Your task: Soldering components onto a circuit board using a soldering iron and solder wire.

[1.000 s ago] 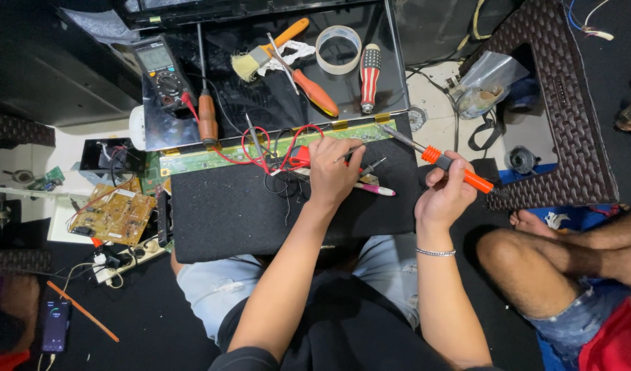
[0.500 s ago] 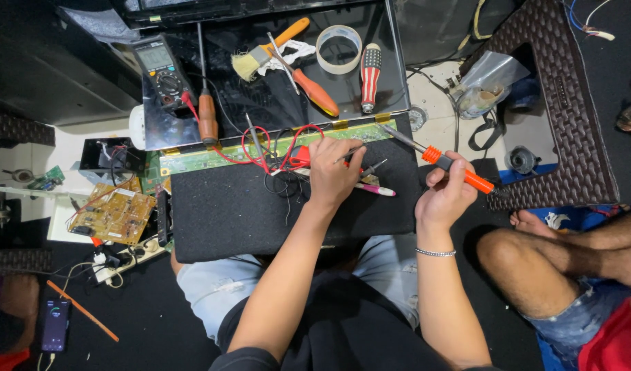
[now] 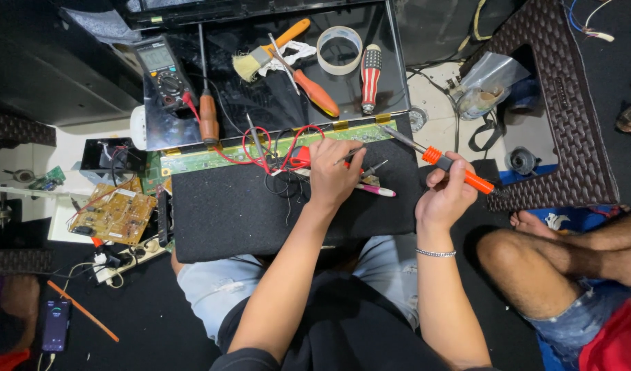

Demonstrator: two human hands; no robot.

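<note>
The right hand [image 3: 444, 196] has its grip closed around the orange handle of a soldering iron [image 3: 447, 163], whose thin metal shaft slants up and to the left so that the tip lies at the near edge of a long green circuit strip [image 3: 212, 155]. The left hand [image 3: 335, 173] rests on the black foam pad [image 3: 247, 209] that covers the person's lap, its fingers curled on thin metal tweezers [image 3: 360, 159] next to a small red clip [image 3: 300, 156], just below the strip. A pink pen [image 3: 377, 190] lies on the pad just beside that hand, between the two hands. Red and black wires [image 3: 260, 148] loop over the strip and the pad's upper edge, running up to a multimeter [image 3: 163, 71] at the upper left. Beyond the strip is a dark glossy panel [image 3: 260, 103] carrying a brown-handled screwdriver [image 3: 207, 113], a small brush with an orange handle [image 3: 267, 49], an orange-handled tool [image 3: 317, 93], a roll of clear tape [image 3: 339, 50] and a striped-handled screwdriver [image 3: 370, 72]. To the left of the pad sits a brown circuit board [image 3: 113, 214], and a phone [image 3: 56, 324] lies on the dark floor lower left. Another person's bare leg [image 3: 549, 254] is at the right, well apart from the hands.
</note>
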